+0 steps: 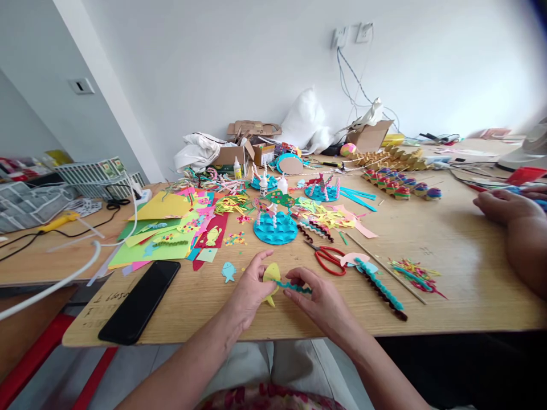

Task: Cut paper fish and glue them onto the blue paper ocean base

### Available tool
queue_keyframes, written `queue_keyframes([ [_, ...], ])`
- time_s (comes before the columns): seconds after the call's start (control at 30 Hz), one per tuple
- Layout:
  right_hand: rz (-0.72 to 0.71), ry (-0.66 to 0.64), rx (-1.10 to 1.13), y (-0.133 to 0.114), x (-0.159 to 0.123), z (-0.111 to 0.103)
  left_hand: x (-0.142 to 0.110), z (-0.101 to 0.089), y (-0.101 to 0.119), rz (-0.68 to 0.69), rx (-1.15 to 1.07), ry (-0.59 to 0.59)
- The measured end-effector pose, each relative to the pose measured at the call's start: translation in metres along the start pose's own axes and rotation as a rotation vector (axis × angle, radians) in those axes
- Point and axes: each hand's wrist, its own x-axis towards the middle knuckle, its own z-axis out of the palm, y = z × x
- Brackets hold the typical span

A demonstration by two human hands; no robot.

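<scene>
Between the thumb and fingers of my left hand [252,282] is a yellow paper fish [272,273], its tail pointing toward me. My right hand [314,290] pinches a teal wavy pipe cleaner [294,287], whose left end lies against the fish. Whether the two are joined I cannot tell. A small blue paper fish [228,272] lies on the table left of my left hand. Red-handled scissors [329,259] rest beyond my right hand. Teal and dark brown pipe cleaners [382,290] lie to its right.
A black phone [139,302] lies at the front left, near stacked coloured paper [171,225]. Ahead stands a blue scalloped paper piece [276,229] with twisted posts. A thin wooden stick [387,267] and paper strips [414,276] lie right. Another person's hand [508,208] rests at the far right.
</scene>
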Motion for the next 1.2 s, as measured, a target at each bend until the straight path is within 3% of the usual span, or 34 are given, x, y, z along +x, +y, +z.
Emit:
queue_keyframes([
  [0.27, -0.106, 0.058, -0.179, 0.004, -0.005, -0.006, 0.001, -0.001, -0.001, -0.035, -0.042, -0.02],
  [0.67, -0.184, 0.095, -0.26, 0.018, -0.007, -0.003, 0.004, 0.001, -0.002, -0.076, -0.117, -0.041],
  [1.2, -0.217, 0.112, -0.284, 0.018, -0.006, -0.002, 0.007, 0.002, -0.003, -0.102, -0.167, -0.055],
])
